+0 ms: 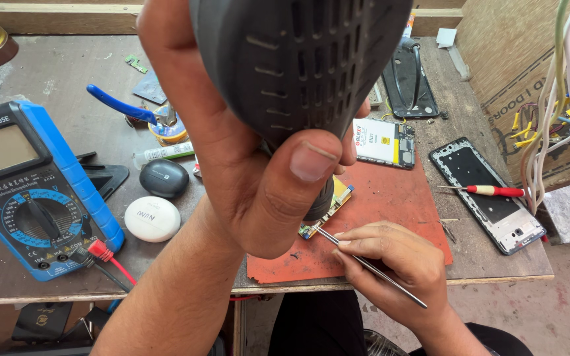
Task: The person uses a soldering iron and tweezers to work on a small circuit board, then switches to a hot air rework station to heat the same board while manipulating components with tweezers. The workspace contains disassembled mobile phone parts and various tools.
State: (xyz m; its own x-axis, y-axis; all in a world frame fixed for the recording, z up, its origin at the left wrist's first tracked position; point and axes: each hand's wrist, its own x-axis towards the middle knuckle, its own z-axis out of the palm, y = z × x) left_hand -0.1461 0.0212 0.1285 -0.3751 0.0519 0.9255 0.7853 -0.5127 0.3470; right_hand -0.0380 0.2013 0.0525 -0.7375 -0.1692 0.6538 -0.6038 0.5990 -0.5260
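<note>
My left hand (232,171) is raised close to the camera and grips a dark grey, vented hot-air tool (298,59). Its nozzle points down at a small circuit board (342,192) on a red mat (390,198). My right hand (390,264) rests on the mat's near edge. It pinches thin metal tweezers (404,293), whose tip touches the board's near corner. The tool and my thumb hide most of the board.
A blue multimeter (28,191) with red and black leads lies at the left. Beside it are a white case (152,219), a dark case (164,178) and blue pliers (120,105). An opened phone (384,142), a phone frame (489,194), a red screwdriver (493,191) and hanging wires (555,99) are at the right.
</note>
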